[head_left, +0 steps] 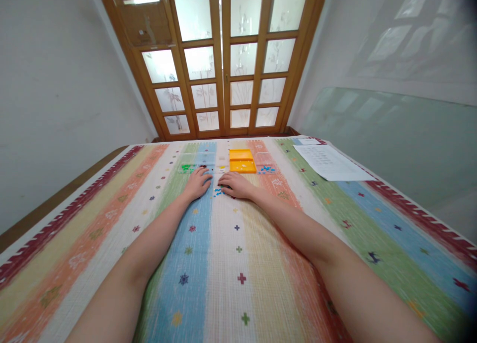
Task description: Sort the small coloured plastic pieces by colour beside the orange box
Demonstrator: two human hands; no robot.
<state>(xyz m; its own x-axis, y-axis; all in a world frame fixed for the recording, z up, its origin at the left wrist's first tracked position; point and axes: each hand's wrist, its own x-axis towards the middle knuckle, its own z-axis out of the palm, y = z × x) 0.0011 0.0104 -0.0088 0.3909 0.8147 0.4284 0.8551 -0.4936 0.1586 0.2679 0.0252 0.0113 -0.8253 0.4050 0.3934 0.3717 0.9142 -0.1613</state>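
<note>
Bare forearms [124, 271]; left hand [200, 183] loosely spread; right hand [237, 186], grip unclear; blue pieces [217, 191] between them

Small blue pieces [218, 192] lie loosely scattered, partly hidden from view, around the middle of the table's [227, 283] width, well towards its far edge. Beyond them, nearer that edge, is a row of things. From the left edge towards the right come a cluster of bright green pieces [186, 168], some dark red pieces [202, 167], a few yellow pieces [222, 167], an open orange box [242, 161] with a few pale specks inside, and, just beside its right side, a spread of blue bits [267, 169].
</note>
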